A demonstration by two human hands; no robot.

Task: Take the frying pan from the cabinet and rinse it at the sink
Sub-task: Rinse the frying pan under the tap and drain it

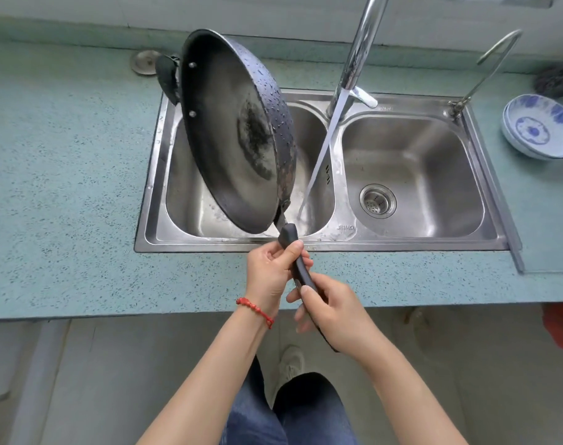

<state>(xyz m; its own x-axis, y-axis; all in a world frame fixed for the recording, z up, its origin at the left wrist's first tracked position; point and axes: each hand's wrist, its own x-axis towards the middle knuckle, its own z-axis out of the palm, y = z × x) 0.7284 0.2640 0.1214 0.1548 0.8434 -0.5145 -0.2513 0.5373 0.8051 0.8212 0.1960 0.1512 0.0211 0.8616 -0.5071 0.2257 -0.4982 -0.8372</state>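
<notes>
Hands grip the frying pan (232, 133) handle: left hand (270, 271) higher, right hand (331, 311) lower.

Pan (232, 136), tilted on edge, fills most of the left basin (190, 200); its helper handle (167, 77) overhangs the back rim. Both hands (270, 271) (334, 311) grip the long handle (297, 261) over the sink's front edge. The water stream (318, 155) crosses the gap between pan and divider. The tap (358, 56) rises behind the divider. The right basin (434, 162) lies open from above, holding only its strainer (378, 200). A thin spout (488, 65) guards its far right corner; bowls (538, 128) occupy the counter (65, 187) beyond.
</notes>
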